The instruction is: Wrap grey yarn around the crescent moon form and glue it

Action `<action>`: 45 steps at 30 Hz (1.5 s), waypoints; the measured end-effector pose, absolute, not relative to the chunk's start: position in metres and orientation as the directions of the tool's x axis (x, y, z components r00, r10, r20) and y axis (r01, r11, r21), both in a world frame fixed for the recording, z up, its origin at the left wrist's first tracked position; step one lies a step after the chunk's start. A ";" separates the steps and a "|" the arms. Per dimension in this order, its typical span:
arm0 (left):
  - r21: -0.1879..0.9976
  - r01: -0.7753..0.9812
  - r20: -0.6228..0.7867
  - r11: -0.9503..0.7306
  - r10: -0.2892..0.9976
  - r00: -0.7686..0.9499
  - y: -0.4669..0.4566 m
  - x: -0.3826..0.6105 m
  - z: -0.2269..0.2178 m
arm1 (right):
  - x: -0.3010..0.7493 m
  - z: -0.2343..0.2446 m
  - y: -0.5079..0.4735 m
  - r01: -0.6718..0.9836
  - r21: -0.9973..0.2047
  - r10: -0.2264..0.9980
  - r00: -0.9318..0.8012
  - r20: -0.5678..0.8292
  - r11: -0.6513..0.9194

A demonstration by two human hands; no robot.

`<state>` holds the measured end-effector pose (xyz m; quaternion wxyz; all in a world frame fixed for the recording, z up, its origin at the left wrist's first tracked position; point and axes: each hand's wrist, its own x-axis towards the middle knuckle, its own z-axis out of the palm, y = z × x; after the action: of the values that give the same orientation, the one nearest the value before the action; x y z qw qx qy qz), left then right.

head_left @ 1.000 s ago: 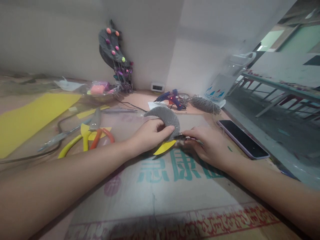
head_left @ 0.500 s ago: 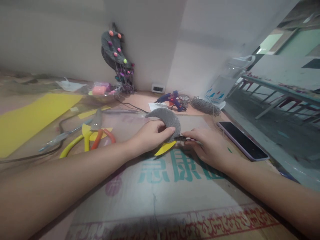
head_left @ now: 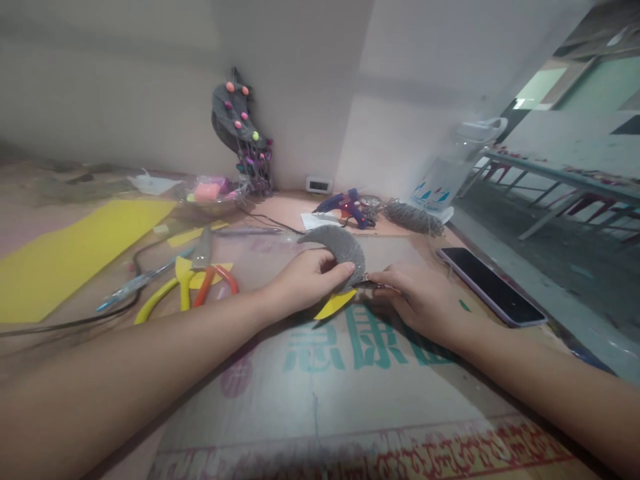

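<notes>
My left hand [head_left: 306, 280] grips a crescent shape [head_left: 336, 245] wrapped in grey yarn, with its bare yellow tip [head_left: 334, 303] pointing down at the cardboard. My right hand [head_left: 419, 299] is closed beside that tip and pinches a small dark thing [head_left: 369, 284] against the crescent's lower edge; I cannot make out what it is. Both hands rest on a flattened cardboard box [head_left: 350, 373] with teal lettering.
Left of my hands lie yellow and orange handled pliers [head_left: 185, 290], a pen [head_left: 135, 285] and yellow sheets [head_left: 65, 253]. A blue glue gun [head_left: 343, 205] and a grey yarn bundle [head_left: 413, 217] sit behind. A phone [head_left: 490, 285] lies right, near the table's edge. A grey beaded ornament [head_left: 240, 127] leans in the corner.
Both hands keep their hold on the crescent. The view has shifted a little, so everything sits slightly lower and further right in the picture.
</notes>
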<state>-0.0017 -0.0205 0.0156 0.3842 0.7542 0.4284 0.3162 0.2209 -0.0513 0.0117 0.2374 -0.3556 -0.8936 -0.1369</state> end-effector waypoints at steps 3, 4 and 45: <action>0.841 0.419 0.151 -0.342 0.892 0.426 -0.020 -0.002 0.017 | 0.221 0.011 -0.051 0.696 0.077 0.568 -0.640 0.517 0.714; 0.836 0.421 0.161 -0.353 0.890 0.426 -0.020 -0.002 0.017 | 0.222 0.012 -0.051 0.697 0.063 0.574 -0.635 0.517 0.715; 0.804 0.414 0.243 -0.427 0.872 0.426 -0.019 -0.001 0.015 | 0.220 0.013 -0.053 0.748 0.010 0.636 -0.572 0.518 0.664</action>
<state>-0.0014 -0.0187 0.0153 0.3380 0.7737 0.4153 0.3387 0.2203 -0.0527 0.0127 0.2431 -0.3936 -0.8791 -0.1147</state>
